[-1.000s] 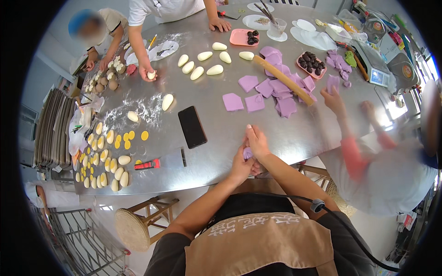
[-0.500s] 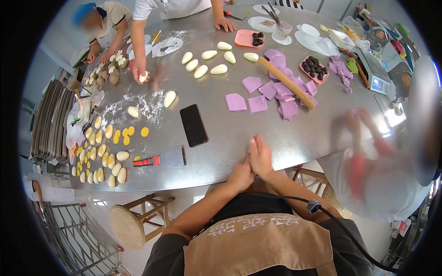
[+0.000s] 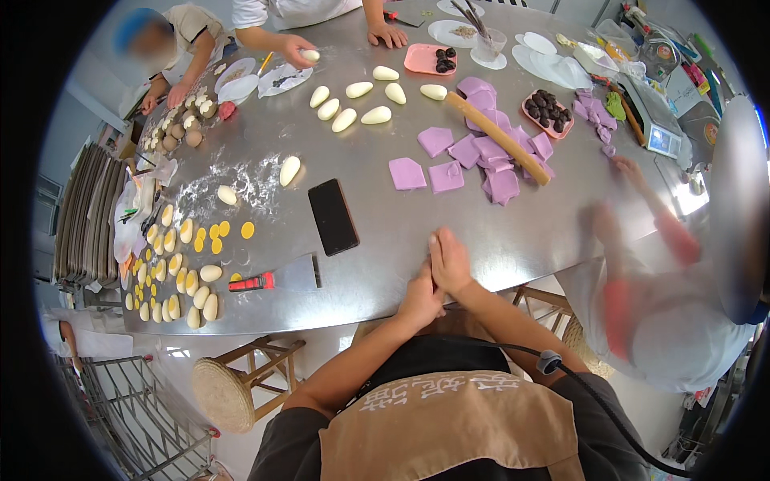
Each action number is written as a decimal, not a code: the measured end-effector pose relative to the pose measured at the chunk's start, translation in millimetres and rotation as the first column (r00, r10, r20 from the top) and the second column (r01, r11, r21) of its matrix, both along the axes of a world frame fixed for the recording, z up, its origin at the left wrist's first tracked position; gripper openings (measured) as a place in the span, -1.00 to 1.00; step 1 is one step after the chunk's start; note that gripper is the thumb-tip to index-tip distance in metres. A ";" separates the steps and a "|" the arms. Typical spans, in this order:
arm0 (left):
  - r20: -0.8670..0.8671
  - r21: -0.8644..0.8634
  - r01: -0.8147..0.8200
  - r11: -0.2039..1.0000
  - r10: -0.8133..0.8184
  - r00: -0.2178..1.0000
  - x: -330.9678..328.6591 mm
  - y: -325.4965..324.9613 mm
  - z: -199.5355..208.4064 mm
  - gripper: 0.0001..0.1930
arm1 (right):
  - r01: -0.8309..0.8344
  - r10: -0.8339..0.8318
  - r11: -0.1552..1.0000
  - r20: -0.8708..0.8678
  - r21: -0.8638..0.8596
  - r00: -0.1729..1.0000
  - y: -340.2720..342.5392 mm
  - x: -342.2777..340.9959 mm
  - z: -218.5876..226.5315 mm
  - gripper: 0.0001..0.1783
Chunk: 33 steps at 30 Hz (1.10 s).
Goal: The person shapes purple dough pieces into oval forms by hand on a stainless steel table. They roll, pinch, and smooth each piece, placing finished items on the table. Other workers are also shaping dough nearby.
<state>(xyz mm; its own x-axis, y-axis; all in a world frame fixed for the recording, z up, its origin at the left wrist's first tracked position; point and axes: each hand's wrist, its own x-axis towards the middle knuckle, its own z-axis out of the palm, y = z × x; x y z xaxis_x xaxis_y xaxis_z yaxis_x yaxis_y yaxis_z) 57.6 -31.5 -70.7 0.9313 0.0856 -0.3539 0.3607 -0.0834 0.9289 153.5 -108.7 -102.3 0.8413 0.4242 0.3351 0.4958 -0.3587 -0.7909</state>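
My left hand (image 3: pixel 421 298) and my right hand (image 3: pixel 451 264) are pressed palm to palm over the table's near edge. Whatever lies between the palms, if anything, is hidden. Left of them, a dark phone (image 3: pixel 334 217) lies flat on the steel table (image 3: pixel 385 272). Farther left rests a scraper (image 3: pixel 277 278) with a red and black handle and a wide metal blade. Beyond my hands are flat purple dough squares (image 3: pixel 407 173), partly stacked, with a wooden rolling pin (image 3: pixel 499 138) lying across the pile.
White egg-shaped dough pieces (image 3: pixel 376 115) and yellow-topped ones (image 3: pixel 192 280) lie about, several beside flour. Pink trays (image 3: pixel 530 99) hold dark balls. Co-workers stand at the far side and right; one far hand (image 3: pixel 295 50) holds a white piece. A stool (image 3: pixel 222 393) stands at lower left.
My palms stay together, the right one shifted slightly against the left. The far co-worker's hand has carried its white piece up and right. At right, a co-worker's hand has reached toward the small purple pieces.
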 end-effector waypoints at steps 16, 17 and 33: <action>-0.164 -0.435 -0.295 0.851 0.248 0.955 10.0 -10.0 16.3 -0.55 | 0.121 -0.098 0.989 -0.236 0.089 0.967 17.4 28.8 -4.2 -0.79; -0.121 -0.379 -0.226 0.897 0.194 0.974 9.1 -5.9 12.7 -0.53 | 0.108 -0.050 0.987 -0.417 0.116 0.907 14.1 27.5 -2.4 -0.80; 0.016 0.066 0.037 0.997 -0.038 0.999 -3.6 -2.6 -6.4 -0.43 | 0.046 -0.030 0.998 -0.261 0.053 0.965 0.9 -20.4 32.3 -0.77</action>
